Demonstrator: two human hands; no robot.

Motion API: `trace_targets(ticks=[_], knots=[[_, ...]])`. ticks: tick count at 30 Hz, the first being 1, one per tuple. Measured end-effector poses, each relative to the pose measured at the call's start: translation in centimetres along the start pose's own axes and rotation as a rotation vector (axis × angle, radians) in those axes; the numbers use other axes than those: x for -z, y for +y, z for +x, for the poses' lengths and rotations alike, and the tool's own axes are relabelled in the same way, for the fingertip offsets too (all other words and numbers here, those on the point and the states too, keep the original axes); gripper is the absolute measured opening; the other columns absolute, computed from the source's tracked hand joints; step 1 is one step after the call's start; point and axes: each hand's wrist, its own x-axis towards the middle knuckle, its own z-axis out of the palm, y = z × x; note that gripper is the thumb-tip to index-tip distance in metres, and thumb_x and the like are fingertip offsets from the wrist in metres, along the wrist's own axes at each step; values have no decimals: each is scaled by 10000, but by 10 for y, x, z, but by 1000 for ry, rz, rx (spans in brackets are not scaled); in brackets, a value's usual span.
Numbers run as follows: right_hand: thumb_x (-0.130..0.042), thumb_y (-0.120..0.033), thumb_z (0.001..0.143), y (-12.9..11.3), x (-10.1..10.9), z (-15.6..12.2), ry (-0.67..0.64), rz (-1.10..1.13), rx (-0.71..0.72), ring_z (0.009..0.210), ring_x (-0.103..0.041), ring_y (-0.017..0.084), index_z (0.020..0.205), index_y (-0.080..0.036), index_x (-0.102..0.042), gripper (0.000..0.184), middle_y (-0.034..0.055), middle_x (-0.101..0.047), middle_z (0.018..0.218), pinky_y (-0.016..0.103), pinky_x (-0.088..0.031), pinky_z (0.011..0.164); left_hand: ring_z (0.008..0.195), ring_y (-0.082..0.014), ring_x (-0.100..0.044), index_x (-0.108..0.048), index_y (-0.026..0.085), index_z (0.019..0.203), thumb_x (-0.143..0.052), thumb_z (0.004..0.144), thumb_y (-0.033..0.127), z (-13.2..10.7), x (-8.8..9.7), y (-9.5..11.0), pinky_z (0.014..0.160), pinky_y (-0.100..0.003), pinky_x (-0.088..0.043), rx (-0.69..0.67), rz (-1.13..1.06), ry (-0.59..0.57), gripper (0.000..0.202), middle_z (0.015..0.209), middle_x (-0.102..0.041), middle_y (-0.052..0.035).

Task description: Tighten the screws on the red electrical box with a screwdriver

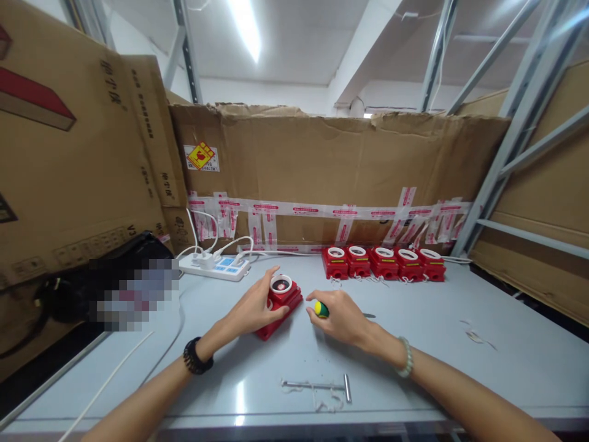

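My left hand (260,304) is wrapped round a red housing (288,301) with a white ring on top, thumb along its near side and fingers over the far side. The housing sits at an angle on the table. Just to its right, my right hand (343,316) curls round the yellow-and-green handle of a screwdriver (321,309). Its thumb and forefinger are apart at the tips, and a bit of the shaft shows beyond the hand. Nearer me lies a metal T-handle tool (317,386) with white string about it.
Several red housings (384,264) with white rings stand in a row at the back right. A white power strip (216,267) with plugs is at the back left. Cardboard (322,159) walls the back. White string scraps (476,336) lie right; a black bag (78,288) left.
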Motion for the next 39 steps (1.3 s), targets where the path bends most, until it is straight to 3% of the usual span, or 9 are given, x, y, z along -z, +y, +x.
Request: trace_targets(ticks=[6,8,12,17,22,27,31,36,39], knots=[[-533,-273,821,5,5,-11,-3,-25,-27,694,-647,185,976,-180,-667,225,60,-723,792,284,-439,675,1081,-227,-561,-164,261,1422,-642,631,171,-4,30,-7,977,-352,-426,-147,-197,-344,929,1274,-527,-46],[-527,-273,825,6,6,-11,-4,-28,-35,689,-643,183,971,-181,-669,223,60,-720,783,285,-436,674,1149,-242,-519,-209,274,1415,-648,617,163,-5,36,-8,998,-354,-410,-172,-163,-389,917,1344,-467,-48],[-526,-260,818,6,9,-9,-2,-22,-40,664,-627,175,965,-174,-670,223,61,-710,752,281,-429,661,1296,-312,-351,-322,266,1382,-688,640,244,-6,34,-4,1083,-453,-277,-230,79,-285,827,1414,-392,-75],[-517,-206,784,5,17,-7,43,14,-42,551,-543,136,960,-167,-660,230,25,-658,655,257,-405,601,1079,-314,-530,-336,300,1382,-761,609,342,-3,16,7,941,-464,-402,-209,211,-219,883,1242,-548,-84],[-505,-244,794,4,31,-7,192,134,-72,451,-424,96,960,-163,-632,225,-43,-519,525,226,-365,522,1092,-284,-530,-303,283,1392,-766,606,322,-3,22,3,941,-397,-426,-252,78,-218,913,1278,-514,-81],[-502,-314,814,7,42,-9,329,325,-130,450,-458,101,867,-154,-612,201,-30,-538,533,228,-372,482,1134,-266,-498,-335,249,1352,-726,657,323,-5,38,5,1004,-400,-383,-272,-63,-21,802,1252,-490,-76],[-498,-355,811,9,48,-6,393,554,-180,484,-519,122,650,-173,-548,248,-4,-559,520,236,-411,474,1089,-257,-516,-443,236,1216,-721,652,302,-3,34,5,971,-397,-406,-287,-148,59,632,1186,-504,-64],[-507,-446,813,0,44,-2,355,1043,-359,374,-492,109,570,-187,-473,357,-24,-528,430,230,-417,392,991,-246,-567,-405,225,1204,-713,665,341,-3,26,-2,884,-379,-459,-224,-239,76,631,1143,-538,-70],[-592,-474,771,-9,32,-4,271,1164,-442,396,-546,125,590,-185,-460,366,-23,-566,467,238,-450,402,946,-242,-585,-411,224,1191,-714,659,351,-3,24,-3,860,-373,-467,-217,-223,108,626,1103,-566,-61]])
